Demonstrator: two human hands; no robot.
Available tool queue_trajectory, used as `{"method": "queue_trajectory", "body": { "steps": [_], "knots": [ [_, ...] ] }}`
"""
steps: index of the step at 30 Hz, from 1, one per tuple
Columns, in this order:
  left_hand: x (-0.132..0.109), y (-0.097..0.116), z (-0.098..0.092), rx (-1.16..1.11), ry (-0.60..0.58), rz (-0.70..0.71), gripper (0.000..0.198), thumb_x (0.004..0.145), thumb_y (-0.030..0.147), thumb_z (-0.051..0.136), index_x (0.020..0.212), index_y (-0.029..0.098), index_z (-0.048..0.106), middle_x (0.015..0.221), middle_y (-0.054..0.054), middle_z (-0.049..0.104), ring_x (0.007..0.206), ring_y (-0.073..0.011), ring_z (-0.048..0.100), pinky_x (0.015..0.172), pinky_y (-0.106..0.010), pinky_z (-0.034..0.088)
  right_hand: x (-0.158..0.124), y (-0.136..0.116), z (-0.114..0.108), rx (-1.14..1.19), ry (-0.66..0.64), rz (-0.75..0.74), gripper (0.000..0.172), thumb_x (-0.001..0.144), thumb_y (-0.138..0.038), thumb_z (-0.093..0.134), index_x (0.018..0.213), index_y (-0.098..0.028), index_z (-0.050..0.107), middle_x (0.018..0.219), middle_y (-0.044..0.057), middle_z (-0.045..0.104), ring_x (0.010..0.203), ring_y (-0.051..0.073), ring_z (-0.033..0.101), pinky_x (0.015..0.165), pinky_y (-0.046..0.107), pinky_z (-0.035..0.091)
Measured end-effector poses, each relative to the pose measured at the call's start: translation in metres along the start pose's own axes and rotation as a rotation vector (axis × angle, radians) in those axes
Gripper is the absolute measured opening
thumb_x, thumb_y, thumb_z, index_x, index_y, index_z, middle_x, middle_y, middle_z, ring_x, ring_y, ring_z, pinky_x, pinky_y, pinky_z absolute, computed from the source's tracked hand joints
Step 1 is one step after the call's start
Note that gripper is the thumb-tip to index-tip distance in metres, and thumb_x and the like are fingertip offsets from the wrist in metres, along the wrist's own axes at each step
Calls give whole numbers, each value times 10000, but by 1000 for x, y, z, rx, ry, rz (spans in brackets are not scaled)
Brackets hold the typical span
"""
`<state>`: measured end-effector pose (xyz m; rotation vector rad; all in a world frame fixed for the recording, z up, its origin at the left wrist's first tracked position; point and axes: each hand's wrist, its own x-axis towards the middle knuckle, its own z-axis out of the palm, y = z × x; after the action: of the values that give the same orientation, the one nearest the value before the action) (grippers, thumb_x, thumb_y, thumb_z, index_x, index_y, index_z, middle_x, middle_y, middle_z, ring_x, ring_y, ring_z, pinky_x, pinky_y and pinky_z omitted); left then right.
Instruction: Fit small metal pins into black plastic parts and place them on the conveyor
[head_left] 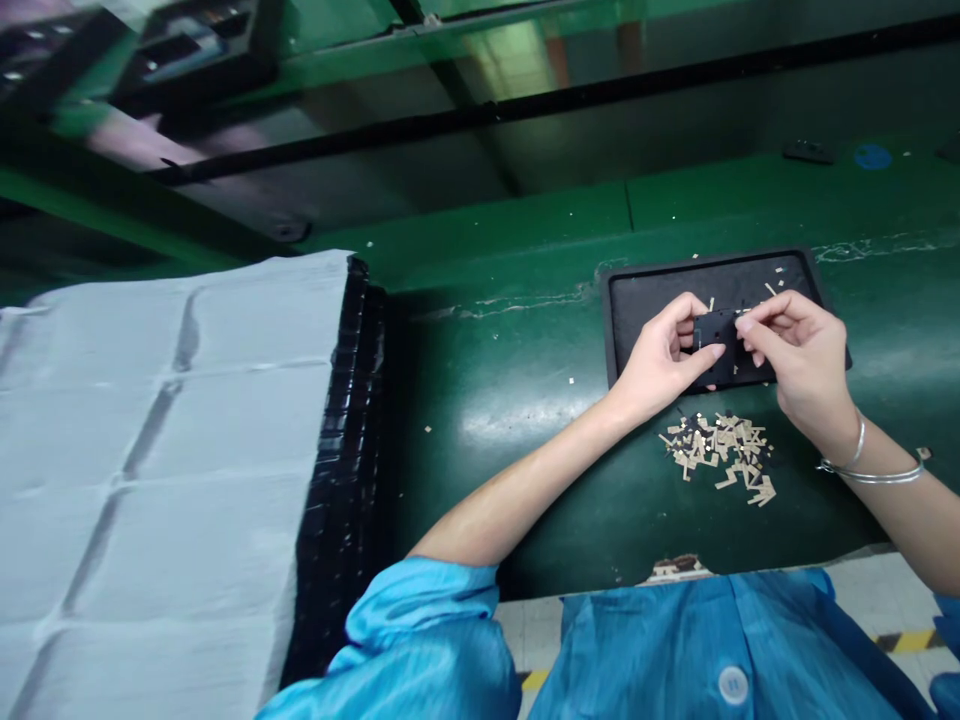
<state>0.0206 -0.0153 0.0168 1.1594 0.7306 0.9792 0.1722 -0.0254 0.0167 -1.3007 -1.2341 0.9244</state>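
The left hand (660, 362) and right hand (801, 358) both close their fingers on a small black part (716, 328), pinched between thumbs and fingertips from either side, just above a black tray (649, 292) on the green table (517, 400). A heap of tan scraps (721, 455) lies near, below the fingers
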Motion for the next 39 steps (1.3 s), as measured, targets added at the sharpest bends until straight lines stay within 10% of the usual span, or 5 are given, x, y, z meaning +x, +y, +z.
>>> {"method": "queue_trajectory", "body": {
  "steps": [39],
  "knots": [
    [4, 0, -4, -109, -40, -58, 447, 649, 385, 762, 895, 191, 443, 818, 8, 593, 603, -80, 558, 438, -177, 467, 15, -9, -13, 45, -178, 62, 198, 680, -345, 758, 672, -201, 622, 600, -11, 590, 518, 102, 520, 414, 226, 376]
  ]
}}
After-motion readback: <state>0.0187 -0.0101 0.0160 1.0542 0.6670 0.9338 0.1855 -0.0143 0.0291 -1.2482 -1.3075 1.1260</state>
